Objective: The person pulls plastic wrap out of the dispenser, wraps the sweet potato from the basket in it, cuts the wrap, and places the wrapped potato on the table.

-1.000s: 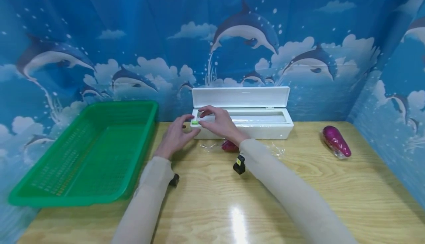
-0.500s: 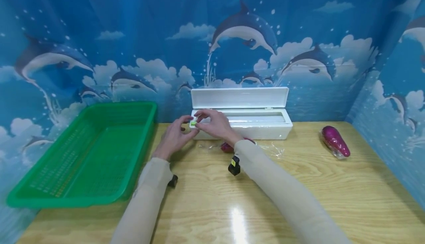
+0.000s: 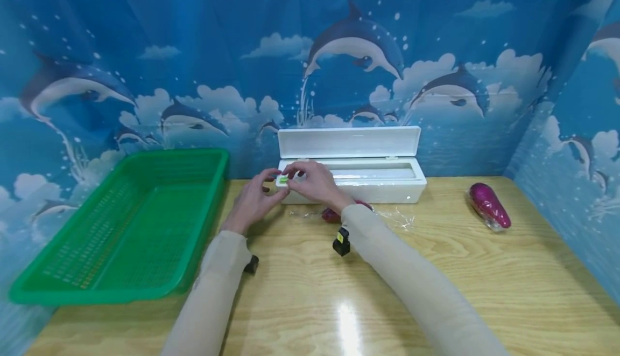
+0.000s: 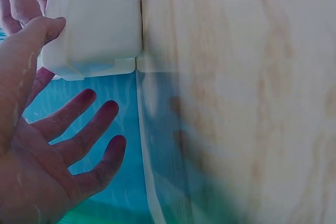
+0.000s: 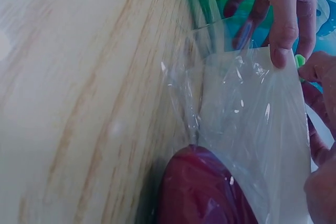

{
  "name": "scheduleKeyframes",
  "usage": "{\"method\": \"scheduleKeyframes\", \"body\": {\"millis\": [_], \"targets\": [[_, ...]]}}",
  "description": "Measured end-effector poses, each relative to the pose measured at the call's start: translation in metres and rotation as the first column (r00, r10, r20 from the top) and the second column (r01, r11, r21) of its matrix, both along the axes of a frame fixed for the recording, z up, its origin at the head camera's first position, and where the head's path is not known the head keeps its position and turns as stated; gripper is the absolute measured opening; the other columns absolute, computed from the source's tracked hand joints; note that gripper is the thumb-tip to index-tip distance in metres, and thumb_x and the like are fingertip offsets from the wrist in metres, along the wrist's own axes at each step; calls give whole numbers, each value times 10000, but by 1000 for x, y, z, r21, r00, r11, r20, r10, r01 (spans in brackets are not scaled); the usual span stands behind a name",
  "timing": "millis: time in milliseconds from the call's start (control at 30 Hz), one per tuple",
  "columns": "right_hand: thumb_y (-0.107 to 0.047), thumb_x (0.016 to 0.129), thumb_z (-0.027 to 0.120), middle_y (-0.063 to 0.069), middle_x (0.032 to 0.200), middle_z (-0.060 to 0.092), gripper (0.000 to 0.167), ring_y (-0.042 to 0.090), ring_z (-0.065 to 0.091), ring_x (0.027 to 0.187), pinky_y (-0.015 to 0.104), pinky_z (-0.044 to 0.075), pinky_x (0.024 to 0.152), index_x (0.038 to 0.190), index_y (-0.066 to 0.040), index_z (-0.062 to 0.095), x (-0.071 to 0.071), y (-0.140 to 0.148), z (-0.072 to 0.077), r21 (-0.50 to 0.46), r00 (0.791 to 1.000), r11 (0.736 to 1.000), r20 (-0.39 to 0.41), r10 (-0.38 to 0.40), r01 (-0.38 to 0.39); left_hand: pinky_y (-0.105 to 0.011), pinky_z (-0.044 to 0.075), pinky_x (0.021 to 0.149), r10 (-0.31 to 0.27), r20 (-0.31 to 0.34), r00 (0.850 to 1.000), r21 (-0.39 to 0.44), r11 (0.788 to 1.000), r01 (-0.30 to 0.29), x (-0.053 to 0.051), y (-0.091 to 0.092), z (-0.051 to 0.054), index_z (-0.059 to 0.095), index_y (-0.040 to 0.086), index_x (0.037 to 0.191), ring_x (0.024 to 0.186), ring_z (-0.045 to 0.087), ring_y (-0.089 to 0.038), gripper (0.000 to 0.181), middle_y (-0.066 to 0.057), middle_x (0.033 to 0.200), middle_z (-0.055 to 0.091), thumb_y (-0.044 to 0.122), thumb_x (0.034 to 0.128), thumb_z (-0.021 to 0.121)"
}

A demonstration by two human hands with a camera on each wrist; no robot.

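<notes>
At the back of the table stands a white cling film dispenser [image 3: 382,190], its lid [image 3: 349,143] raised. My left hand [image 3: 254,200] holds its left end, thumb on the front face; in the left wrist view the other fingers spread free. My right hand [image 3: 317,183] reaches across to the same end, finger and thumb at the small green slide cutter [image 3: 283,180], partly covered by the fingertips. In front of the dispenser lies an eggplant [image 5: 202,187], partly hidden by my right arm in the head view, with clear film [image 5: 247,108] over it.
A second eggplant [image 3: 489,206], wrapped in film, lies on the right of the table [image 3: 436,270]. At the left stands a large green basket [image 3: 160,227]. A blue dolphin-print curtain [image 3: 242,33] hangs close behind the dispenser.
My right hand has shifted slightly left and its fingertips have closed in on the green slide cutter. The left hand stays at the dispenser's end.
</notes>
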State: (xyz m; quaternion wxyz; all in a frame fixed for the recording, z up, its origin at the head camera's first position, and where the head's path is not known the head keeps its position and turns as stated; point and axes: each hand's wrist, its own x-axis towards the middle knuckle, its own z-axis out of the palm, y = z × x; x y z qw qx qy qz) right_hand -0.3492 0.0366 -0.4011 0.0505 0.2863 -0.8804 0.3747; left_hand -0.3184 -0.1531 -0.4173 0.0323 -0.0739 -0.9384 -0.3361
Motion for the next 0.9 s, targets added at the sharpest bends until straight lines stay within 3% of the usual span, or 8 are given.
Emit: {"method": "scheduleKeyframes", "body": {"millis": [567, 767, 900], "targets": [[-194, 939, 679, 19, 1078, 709, 210, 192, 563, 993, 362, 466, 897, 1136, -170, 748, 1, 7, 2, 139, 983, 987, -155, 96, -74, -558, 553, 986, 17, 6, 1000, -61, 998, -16, 1, 0, 4, 501, 242, 1469, 1230, 635, -364, 640, -121, 1468, 577, 575, 944, 651], [-304, 973, 682, 8, 1110, 727, 199, 186, 573, 939, 331, 495, 817, 1126, -191, 738, 1, 9, 7, 296, 958, 954, -261, 119, -38, -551, 574, 927, 31, 0, 1000, -123, 992, -30, 3, 1, 7, 495, 263, 1478, 1194, 654, -361, 643, -137, 1425, 614, 594, 944, 636], [-294, 972, 685, 22, 1116, 735, 198, 192, 585, 912, 324, 500, 791, 1126, -180, 732, 2, 12, 12, 348, 950, 937, -283, 134, -28, -533, 583, 901, 38, -8, 999, -156, 987, -39, 4, 1, 9, 493, 270, 1483, 1192, 655, -345, 641, -127, 1417, 623, 595, 947, 629]]}}
